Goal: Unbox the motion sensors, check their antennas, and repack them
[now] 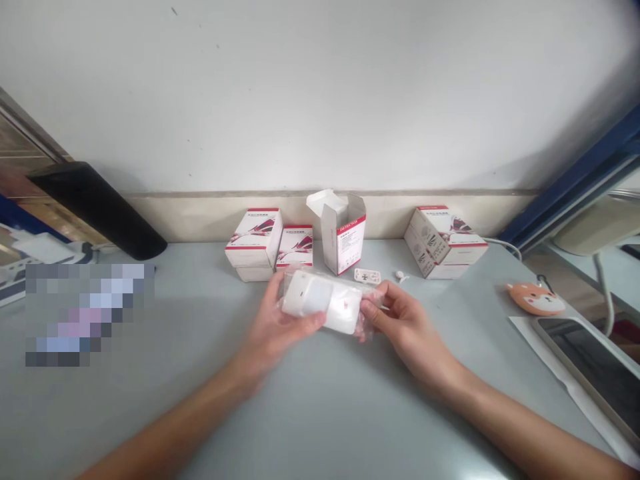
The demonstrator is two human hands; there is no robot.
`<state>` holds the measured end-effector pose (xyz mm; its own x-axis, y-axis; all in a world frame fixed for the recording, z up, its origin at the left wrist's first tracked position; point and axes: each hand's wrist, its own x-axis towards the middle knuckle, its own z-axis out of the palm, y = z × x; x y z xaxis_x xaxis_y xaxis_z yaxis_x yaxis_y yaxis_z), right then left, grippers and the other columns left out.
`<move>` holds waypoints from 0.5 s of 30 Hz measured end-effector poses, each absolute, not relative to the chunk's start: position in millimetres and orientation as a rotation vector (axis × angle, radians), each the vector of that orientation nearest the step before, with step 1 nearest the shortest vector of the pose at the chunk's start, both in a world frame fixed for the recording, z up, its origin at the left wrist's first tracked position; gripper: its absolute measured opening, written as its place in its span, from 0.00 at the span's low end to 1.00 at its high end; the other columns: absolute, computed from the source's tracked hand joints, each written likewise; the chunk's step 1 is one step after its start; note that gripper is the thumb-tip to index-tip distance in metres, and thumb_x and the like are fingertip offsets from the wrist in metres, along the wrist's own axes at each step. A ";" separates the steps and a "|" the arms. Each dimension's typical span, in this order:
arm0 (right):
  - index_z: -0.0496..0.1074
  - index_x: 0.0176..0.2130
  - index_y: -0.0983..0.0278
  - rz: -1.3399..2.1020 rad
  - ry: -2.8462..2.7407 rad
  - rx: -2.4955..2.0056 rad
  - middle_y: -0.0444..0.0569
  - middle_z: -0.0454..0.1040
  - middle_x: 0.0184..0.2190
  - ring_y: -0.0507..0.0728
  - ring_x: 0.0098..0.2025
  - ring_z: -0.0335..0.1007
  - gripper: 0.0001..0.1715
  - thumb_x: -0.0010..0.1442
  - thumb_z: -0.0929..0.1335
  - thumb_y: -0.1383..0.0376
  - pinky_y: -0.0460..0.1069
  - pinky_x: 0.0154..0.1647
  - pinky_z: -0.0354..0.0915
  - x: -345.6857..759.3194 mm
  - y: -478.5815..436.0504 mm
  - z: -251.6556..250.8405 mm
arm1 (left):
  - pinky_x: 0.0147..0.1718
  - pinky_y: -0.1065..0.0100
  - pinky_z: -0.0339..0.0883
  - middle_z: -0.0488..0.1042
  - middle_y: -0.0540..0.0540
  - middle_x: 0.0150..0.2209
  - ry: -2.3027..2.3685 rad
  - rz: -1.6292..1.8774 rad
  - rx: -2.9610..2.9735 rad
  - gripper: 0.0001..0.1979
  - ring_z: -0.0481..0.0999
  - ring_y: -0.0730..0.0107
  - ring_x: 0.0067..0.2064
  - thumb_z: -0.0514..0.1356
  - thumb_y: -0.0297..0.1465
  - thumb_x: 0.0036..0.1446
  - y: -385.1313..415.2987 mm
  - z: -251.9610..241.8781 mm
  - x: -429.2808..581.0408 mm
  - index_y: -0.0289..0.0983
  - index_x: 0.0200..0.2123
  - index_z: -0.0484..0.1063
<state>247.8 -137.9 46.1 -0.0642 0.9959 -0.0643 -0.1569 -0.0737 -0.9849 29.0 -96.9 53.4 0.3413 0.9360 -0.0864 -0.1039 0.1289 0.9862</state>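
Observation:
My left hand [277, 323] grips a white motion detector [317, 298] by its left end, with the thumb across its near edge. Clear plastic wraps the detector. The thumb and fingers of my right hand [397, 312] pinch the loose end of the plastic bag [370, 310] at the right. The detector is held tilted above the grey table. Just behind it stands an opened detector box [350, 243], flaps up. Beside that box lie a white slotted bracket [367, 275] and a small white round-headed piece [400, 275].
Closed boxes [254, 233] stand by the wall at left, with more boxes [445, 243] at right. An orange animal-face pouch [537, 299] and a phone-like dark-screened device [595, 360] lie on the right. A black cylinder-like object [100, 207] leans at left, near a blurred-out patch.

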 end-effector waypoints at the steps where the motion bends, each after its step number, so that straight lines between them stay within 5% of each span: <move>1: 0.63 0.34 0.60 1.376 -1.079 -1.105 0.44 0.77 0.28 0.54 0.30 0.71 0.23 0.67 0.73 0.49 0.51 0.38 0.67 250.3 -136.0 46.0 | 0.53 0.52 0.78 0.74 0.41 0.61 0.946 0.975 1.272 0.53 0.81 0.51 0.56 0.75 0.40 0.54 -95.9 50.9 27.6 0.56 0.73 0.47; 3: 0.63 0.34 0.60 1.417 -1.034 -1.070 0.42 0.75 0.27 0.53 0.29 0.69 0.21 0.67 0.73 0.51 0.50 0.36 0.65 255.2 -132.9 46.8 | 0.57 0.52 0.76 0.65 0.41 0.67 0.985 1.000 1.547 0.56 0.78 0.52 0.60 0.75 0.38 0.54 -94.8 46.2 23.8 0.61 0.74 0.42; 6: 0.61 0.34 0.59 1.503 -0.989 -0.991 0.40 0.71 0.26 0.52 0.28 0.64 0.20 0.66 0.74 0.55 0.49 0.33 0.62 260.5 -128.9 49.1 | 0.61 0.53 0.73 0.52 0.43 0.73 1.064 0.969 2.003 0.32 0.73 0.52 0.64 0.69 0.35 0.61 -93.6 41.8 18.0 0.58 0.67 0.65; 9: 0.60 0.34 0.59 1.472 -1.059 -0.989 0.40 0.70 0.26 0.52 0.27 0.64 0.22 0.66 0.73 0.53 0.49 0.33 0.62 263.3 -126.1 49.3 | 0.61 0.53 0.72 0.61 0.44 0.67 1.125 0.968 2.222 0.18 0.72 0.52 0.63 0.63 0.34 0.67 -89.7 41.4 14.8 0.54 0.59 0.75; 12: 0.64 0.37 0.59 1.211 -1.204 -1.127 0.43 0.71 0.30 0.53 0.31 0.67 0.20 0.68 0.71 0.49 0.50 0.34 0.63 264.2 -126.5 46.0 | 0.63 0.50 0.69 0.72 0.44 0.58 1.190 1.002 2.305 0.19 0.72 0.50 0.63 0.67 0.39 0.64 -85.4 41.7 14.4 0.53 0.58 0.76; 15: 0.66 0.40 0.59 0.934 -1.346 -1.230 0.45 0.73 0.34 0.54 0.34 0.68 0.16 0.72 0.67 0.50 0.50 0.35 0.63 264.1 -129.5 42.9 | 0.56 0.56 0.75 0.71 0.45 0.62 1.231 0.981 2.227 0.21 0.75 0.52 0.61 0.68 0.41 0.63 -84.9 40.8 14.8 0.53 0.59 0.76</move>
<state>264.1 -129.5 42.9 0.0661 0.9807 0.1840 0.1713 0.1705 -0.9704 14.8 -84.9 40.8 0.3621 0.8508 0.3809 0.5610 -0.5252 0.6398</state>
